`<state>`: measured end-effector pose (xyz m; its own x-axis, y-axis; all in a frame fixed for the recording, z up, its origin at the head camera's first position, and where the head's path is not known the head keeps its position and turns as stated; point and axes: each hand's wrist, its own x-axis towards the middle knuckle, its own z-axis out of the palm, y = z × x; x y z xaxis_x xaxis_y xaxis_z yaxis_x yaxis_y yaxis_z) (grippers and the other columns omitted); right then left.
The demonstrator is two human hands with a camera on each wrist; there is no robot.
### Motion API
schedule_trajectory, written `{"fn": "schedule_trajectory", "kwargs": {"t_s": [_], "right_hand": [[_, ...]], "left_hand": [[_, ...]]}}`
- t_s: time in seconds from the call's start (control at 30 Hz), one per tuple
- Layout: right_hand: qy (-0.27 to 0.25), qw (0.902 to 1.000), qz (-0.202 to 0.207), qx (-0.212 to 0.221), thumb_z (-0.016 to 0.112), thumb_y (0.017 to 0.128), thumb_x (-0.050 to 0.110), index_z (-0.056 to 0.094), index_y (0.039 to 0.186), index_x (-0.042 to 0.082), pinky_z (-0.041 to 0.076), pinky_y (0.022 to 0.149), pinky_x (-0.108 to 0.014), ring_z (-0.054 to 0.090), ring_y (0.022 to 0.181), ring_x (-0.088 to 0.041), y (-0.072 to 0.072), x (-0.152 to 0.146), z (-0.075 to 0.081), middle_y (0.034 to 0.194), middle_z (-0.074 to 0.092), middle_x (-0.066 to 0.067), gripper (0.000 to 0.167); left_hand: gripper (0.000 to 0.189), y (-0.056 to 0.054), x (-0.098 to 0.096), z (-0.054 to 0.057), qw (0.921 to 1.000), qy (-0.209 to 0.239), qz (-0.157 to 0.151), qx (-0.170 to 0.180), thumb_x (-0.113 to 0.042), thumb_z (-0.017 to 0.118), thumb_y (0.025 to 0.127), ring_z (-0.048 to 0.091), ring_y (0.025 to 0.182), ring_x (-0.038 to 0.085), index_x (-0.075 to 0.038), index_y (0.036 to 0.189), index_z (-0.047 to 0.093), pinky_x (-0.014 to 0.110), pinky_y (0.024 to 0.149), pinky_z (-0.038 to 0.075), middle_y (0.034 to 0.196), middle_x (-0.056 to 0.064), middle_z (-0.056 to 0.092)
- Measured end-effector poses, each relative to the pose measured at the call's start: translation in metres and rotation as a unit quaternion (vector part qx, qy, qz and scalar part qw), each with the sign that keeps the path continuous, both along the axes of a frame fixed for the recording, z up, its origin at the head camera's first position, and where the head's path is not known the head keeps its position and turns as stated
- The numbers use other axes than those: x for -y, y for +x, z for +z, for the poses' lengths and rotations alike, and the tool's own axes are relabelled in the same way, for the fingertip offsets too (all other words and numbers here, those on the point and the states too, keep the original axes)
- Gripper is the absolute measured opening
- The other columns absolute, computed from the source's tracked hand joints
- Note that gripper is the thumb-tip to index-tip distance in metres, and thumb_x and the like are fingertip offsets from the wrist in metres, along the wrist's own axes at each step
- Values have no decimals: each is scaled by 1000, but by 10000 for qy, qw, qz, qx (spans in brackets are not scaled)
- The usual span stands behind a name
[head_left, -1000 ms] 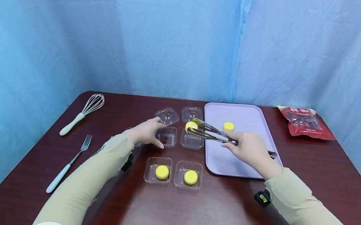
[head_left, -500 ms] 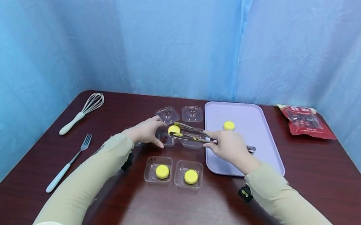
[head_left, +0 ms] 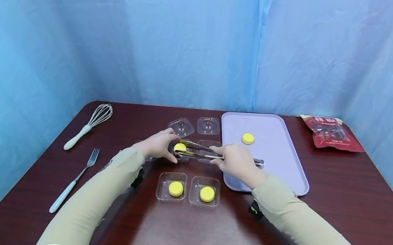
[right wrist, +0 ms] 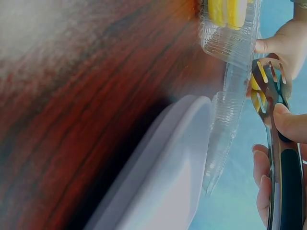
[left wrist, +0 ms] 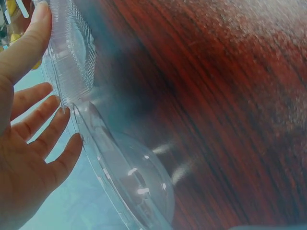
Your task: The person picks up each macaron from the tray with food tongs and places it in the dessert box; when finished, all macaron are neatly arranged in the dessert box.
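Note:
My right hand (head_left: 238, 162) grips metal tongs (right wrist: 290, 187), the thumb on one arm and the fingers on the other. Between the tong tips is a yellow macaron (head_left: 180, 148), inside or just over a clear plastic box (left wrist: 72, 57); its exact height I cannot tell. Around that box's left side my left hand (head_left: 158, 144) is spread, thumb at the front and fingers behind, fairly straight in the left wrist view. Two nearer boxes each hold a yellow macaron, one on the left (head_left: 176, 188) and one on the right (head_left: 207, 194). Another clear box (head_left: 210, 144) lies partly behind the tongs.
A lilac tray (head_left: 272, 150) bears one macaron (head_left: 248, 138). Clear lids (head_left: 182, 127) lie behind the boxes. At the left are a whisk (head_left: 86, 128) and a fork (head_left: 75, 181); a red packet (head_left: 332, 134) lies at the far right. Blue curtains (head_left: 178, 36) surround the table.
My right hand has moved left, carrying the macaron in the tongs from the box beside the tray to the box at my left hand. My left hand has stayed in place.

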<state>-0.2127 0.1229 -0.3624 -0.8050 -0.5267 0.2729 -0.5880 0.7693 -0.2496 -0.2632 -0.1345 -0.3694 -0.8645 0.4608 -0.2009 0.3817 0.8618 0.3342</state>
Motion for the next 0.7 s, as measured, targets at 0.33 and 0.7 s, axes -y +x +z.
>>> {"fn": "schedule_trajectory", "kwargs": {"t_s": [0.33, 0.7], "right_hand": [[-5, 10000, 4, 45, 75, 81, 23, 68, 118, 8, 24, 38, -21, 32, 38, -6, -1, 4, 2, 49, 55, -2, 41], [-37, 9994, -153, 313, 75, 80, 26, 65, 122, 7, 27, 39, -23, 34, 41, -7, 0, 1, 0, 50, 52, 2, 47]], "left_hand": [[78, 0, 0, 0, 10000, -59, -20, -66, -32, 81, 73, 50, 104, 23, -1, 137, 47, 38, 93, 45, 121, 13, 48], [77, 0, 0, -2, 10000, -94, -8, -28, -34, 81, 73, 50, 108, 24, -6, 137, 49, 40, 95, 46, 122, 12, 48]]}}
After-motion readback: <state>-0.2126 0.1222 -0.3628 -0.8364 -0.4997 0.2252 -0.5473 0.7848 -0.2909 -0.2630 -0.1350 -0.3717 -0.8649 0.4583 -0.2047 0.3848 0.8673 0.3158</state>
